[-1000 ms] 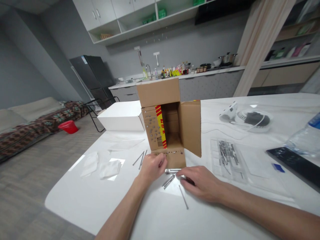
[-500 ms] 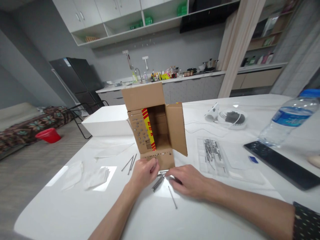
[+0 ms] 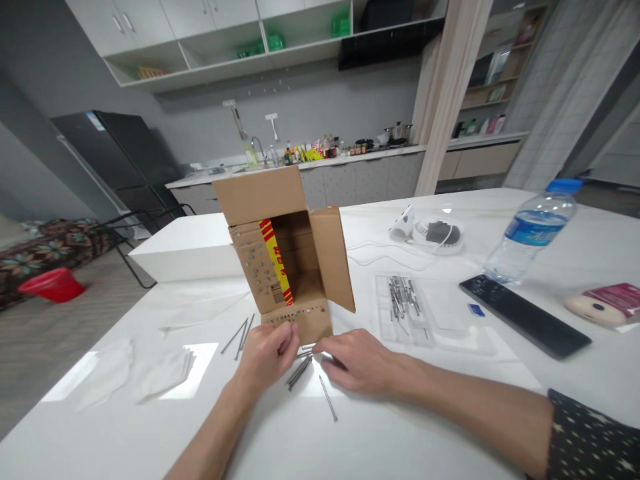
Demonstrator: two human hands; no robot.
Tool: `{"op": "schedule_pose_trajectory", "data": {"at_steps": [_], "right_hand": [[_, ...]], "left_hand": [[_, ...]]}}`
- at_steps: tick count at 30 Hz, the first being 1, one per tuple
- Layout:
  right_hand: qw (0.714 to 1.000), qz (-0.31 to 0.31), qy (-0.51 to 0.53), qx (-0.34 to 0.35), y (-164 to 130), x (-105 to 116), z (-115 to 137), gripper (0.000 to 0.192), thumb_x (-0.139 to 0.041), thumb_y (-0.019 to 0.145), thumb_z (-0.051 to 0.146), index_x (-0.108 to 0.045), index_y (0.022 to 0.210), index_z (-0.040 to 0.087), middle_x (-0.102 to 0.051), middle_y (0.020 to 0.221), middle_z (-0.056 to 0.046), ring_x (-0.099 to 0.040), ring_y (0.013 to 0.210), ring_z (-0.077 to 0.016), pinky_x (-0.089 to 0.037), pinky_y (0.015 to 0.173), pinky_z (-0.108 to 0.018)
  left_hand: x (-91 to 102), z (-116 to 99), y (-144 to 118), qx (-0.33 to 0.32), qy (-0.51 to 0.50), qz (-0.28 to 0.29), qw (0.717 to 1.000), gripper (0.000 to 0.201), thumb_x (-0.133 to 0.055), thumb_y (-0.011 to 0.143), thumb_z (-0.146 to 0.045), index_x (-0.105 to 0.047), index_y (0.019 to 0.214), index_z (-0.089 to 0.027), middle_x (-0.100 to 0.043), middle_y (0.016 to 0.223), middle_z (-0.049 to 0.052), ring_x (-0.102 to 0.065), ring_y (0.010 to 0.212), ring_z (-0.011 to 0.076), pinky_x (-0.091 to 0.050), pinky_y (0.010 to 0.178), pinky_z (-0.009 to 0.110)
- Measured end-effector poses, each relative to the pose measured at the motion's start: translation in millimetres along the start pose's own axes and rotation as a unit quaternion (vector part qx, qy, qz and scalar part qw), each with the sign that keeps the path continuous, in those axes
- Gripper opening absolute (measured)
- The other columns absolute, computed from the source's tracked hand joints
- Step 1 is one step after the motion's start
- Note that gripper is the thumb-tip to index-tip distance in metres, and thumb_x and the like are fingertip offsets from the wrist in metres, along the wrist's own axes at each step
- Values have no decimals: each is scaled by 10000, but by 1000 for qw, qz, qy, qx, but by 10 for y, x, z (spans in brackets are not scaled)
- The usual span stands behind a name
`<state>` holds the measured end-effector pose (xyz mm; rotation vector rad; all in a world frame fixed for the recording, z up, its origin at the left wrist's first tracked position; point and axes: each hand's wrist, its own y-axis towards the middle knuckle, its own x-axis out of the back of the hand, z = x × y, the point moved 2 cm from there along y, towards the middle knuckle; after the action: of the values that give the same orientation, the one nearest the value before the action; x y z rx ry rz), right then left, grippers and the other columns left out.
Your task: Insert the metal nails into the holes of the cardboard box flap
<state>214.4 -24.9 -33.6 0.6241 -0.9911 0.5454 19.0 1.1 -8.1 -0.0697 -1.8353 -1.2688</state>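
Note:
Curled into a fist, my left hand [image 3: 269, 353] rests at the lower flap of an open cardboard box [image 3: 250, 270]. Whatever may be inside its fingers is hidden. To the right, my right hand [image 3: 357, 361] lies palm down with its fingers stretched out and apart. Its fingertips touch the end of a small pile of long nails [image 3: 300, 371] between the hands. One loose nail [image 3: 328, 399] lies nearer to me. A few more nails [image 3: 240, 335] are left of my left hand. Nail heads dot the box's left side and lower flap.
A clear plastic case [image 3: 383, 327] with metal nails stands right of the box. Further right are a black phone-like slab [image 3: 525, 317], a water bottle [image 3: 530, 233] and a small blue piece [image 3: 477, 310]. White tissues [image 3: 163, 377] lie at left; a white box [image 3: 185, 250] stands behind them.
The camera view has turned right, so everything appears shifted left. Both hands keep nearly the same place beside the box and nails.

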Motion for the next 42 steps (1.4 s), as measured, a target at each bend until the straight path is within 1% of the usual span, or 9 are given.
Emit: {"op": "schedule_pose_trajectory", "data": {"at_steps": [11, 15, 18, 22, 26, 31, 35, 38, 42], "right_hand": [[1000, -13, -23, 9, -9, -6, -23, 140, -459, 953, 221, -586, 1004, 197, -716, 867, -11, -602, 692, -140, -293, 595, -274], [1000, -13, -27, 11, -7, -10, -25, 136, -482, 932, 212, -604, 991, 199, -719, 861, -9, -607, 697, -143, -273, 582, -280], [1000, -15, -25, 7, -6, -17, -27, 155, -473, 935, 208, -610, 1007, 198, -717, 856, -10, -604, 694, -144, -275, 584, -279], [1000, -10, -20, 11, -5, -19, -22, 150, -479, 925, 194, -618, 980, 199, -711, 848, -9, -591, 683, -139, -291, 598, -268], [1000, -14, -4, 15, -6, -14, -16, 149, -471, 930, 188, -617, 959, 203, -704, 832, -1, -575, 667, -130, -303, 606, -263], [1000, -12, 2, 7, -5, 4, -6, 176, -471, 931, 186, -640, 976, 209, -713, 847, -4, -603, 706, -140, -329, 626, -257], [1000, -4, 8, -2, 0, 10, 4, 215, -479, 917, 184, -661, 1028, 208, -733, 890, -19, -633, 750, -155, -359, 646, -255], [1000, -5, 15, -12, 4, 1, 3, 240, -481, 909, 180, -675, 1046, 214, -743, 906, -20, -653, 780, -167, -386, 665, -259], [999, -7, 29, -24, 7, 9, 11, 258, -487, 917, 202, -689, 1077, 217, -747, 890, -22, -659, 762, -172, -399, 663, -262]], "left_hand": [[40, -19, 17, 20, 0, 10, 1000, 436, -492, 912, -120, -193, 610, -215, -218, 478, -85, -273, 392, 79, -234, 441, 235], [51, 37, -6, 57, 9, 27, 998, 422, -469, 924, -168, -184, 616, -215, -228, 480, -79, -287, 399, 84, -245, 455, 233], [61, 108, -16, 109, 8, 92, 990, 388, -437, 933, -240, -204, 624, -219, -242, 474, -81, -303, 393, 89, -260, 461, 222], [95, 168, -5, 189, 19, 223, 956, 308, -406, 910, -336, -282, 649, -232, -367, 476, -70, -396, 405, 116, -259, 472, 233], [137, 184, 14, 254, 17, 287, 923, 250, -376, 899, -379, -322, 696, -243, -466, 519, -51, -478, 463, 155, -283, 507, 245], [171, 208, 39, 293, -10, 290, 911, 154, -381, 892, -371, -368, 795, -253, -511, 585, -51, -498, 513, 166, -309, 538, 249], [242, 172, 40, 304, -27, 273, 912, 181, -399, 897, -385, -403, 784, -243, -517, 602, -46, -498, 540, 159, -319, 538, 249], [313, 72, -20, 302, -51, 269, 913, 183, -434, 894, -377, -457, 784, -233, -511, 599, -48, -493, 546, 152, -334, 536, 247], [377, -123, -198, 303, -62, 300, 903, 214, -455, 919, -368, -562, 806, -220, -586, 681, -19, -540, 600, 161, -378, 574, 265]]}}
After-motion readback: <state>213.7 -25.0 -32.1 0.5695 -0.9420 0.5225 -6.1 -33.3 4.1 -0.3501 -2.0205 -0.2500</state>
